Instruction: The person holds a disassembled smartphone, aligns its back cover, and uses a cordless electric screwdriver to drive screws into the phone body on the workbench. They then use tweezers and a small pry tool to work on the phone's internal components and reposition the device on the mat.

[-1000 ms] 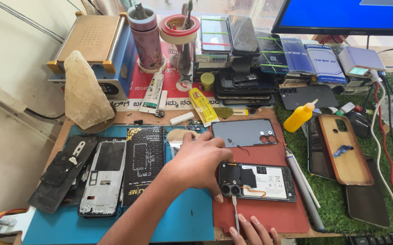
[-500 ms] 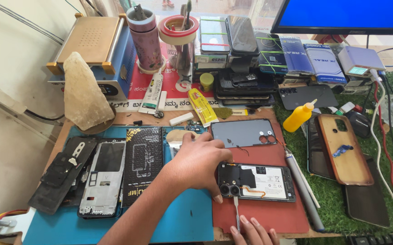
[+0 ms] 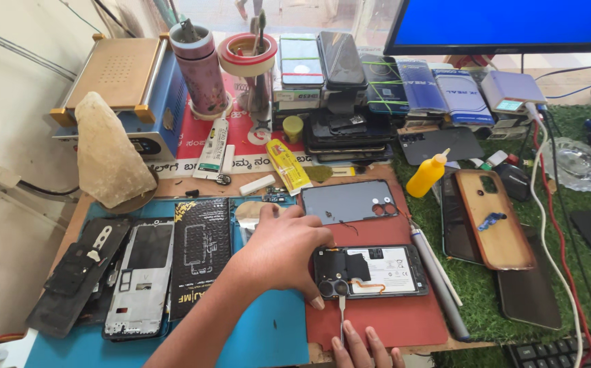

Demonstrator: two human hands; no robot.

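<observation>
Yellow tube (image 3: 287,166) behind L hand (image 3: 283,247)

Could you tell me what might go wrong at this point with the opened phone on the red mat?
The thin tool in the right hand points at the camera end of the opened phone; a slip could scratch a lens or nick the orange flex cable. The left hand steadies only that end, so the phone might pivot. The yellow squeeze bottle nearby could tip.

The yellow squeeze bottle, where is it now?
In the head view, the yellow squeeze bottle lies tilted on the green turf, right of the grey back cover and left of the brown phone case.
</observation>
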